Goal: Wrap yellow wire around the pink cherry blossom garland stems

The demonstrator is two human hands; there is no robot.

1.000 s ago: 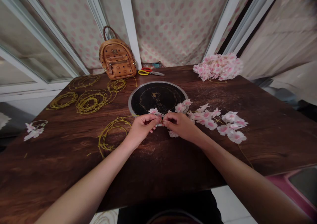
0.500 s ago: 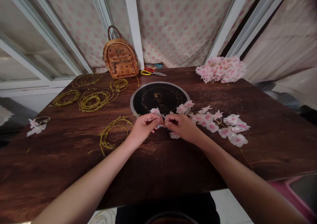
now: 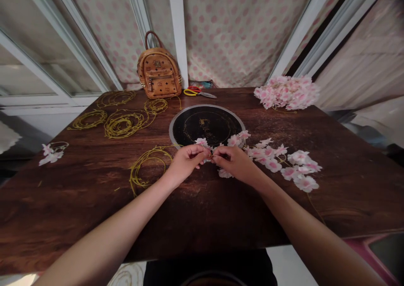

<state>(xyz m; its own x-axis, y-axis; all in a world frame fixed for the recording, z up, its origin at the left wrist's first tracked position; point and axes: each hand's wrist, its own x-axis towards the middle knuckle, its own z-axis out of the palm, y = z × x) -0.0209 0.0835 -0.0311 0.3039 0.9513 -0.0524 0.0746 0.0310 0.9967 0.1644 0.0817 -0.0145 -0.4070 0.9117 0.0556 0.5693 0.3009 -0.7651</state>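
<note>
Near the table's middle, my left hand [image 3: 191,159] and my right hand [image 3: 232,159] almost meet, both pinched on the thin stem of an artificial flower garland. Pale pink blossoms [image 3: 202,142] show around my fingertips, which partly hide the spot being held. From my right hand the flowered part [image 3: 268,155] of the garland trails off to the right, ending in a bare stem near the table edge. On the left, a loose coil of yellow-green stem [image 3: 148,168] lies beside my left wrist, its end running toward my left hand.
A round black mat [image 3: 206,124] lies just beyond my hands. Farther back are a brown backpack [image 3: 160,73], scissors [image 3: 200,92] and a heap of pink flowers [image 3: 287,93]. More stem coils [image 3: 124,124] and a small flower sprig [image 3: 52,153] sit on the left of the wooden table [image 3: 189,218].
The view has shifted slightly, so everything on the table appears a little farther right. My fingertips have drawn slightly apart, and both hands keep their pinch on the garland.
</note>
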